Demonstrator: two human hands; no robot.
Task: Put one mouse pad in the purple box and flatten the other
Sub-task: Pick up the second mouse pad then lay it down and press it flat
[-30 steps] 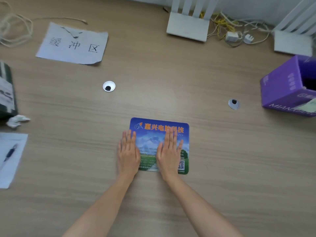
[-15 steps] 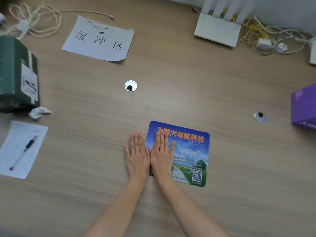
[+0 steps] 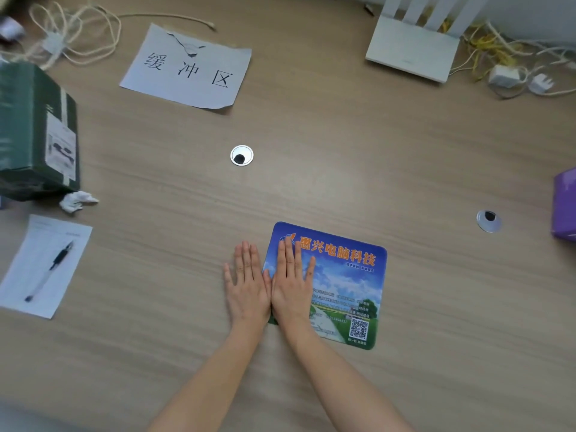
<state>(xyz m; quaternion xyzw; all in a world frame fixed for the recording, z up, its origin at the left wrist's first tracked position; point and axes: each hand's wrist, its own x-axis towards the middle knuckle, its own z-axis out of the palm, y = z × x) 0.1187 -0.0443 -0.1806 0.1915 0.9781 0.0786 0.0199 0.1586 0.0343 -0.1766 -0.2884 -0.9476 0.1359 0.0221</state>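
Note:
A printed mouse pad with blue sky, green grass and orange characters lies flat on the wooden desk. My right hand rests palm down on the pad's left part, fingers spread. My left hand lies flat on the bare desk just left of the pad, its thumb side touching my right hand. Neither hand holds anything. The purple box shows only as a corner at the right edge. A second mouse pad is not visible.
A green box stands at the left with a crumpled tissue beside it. A pen lies on a paper sheet. A labelled sheet, a white router, cables and two desk grommets are further back.
Both hands slid left across the pad: the left hand left the pad for the bare desk, the right hand went to the pad's left part. The view swung left, pushing the purple box to the edge.

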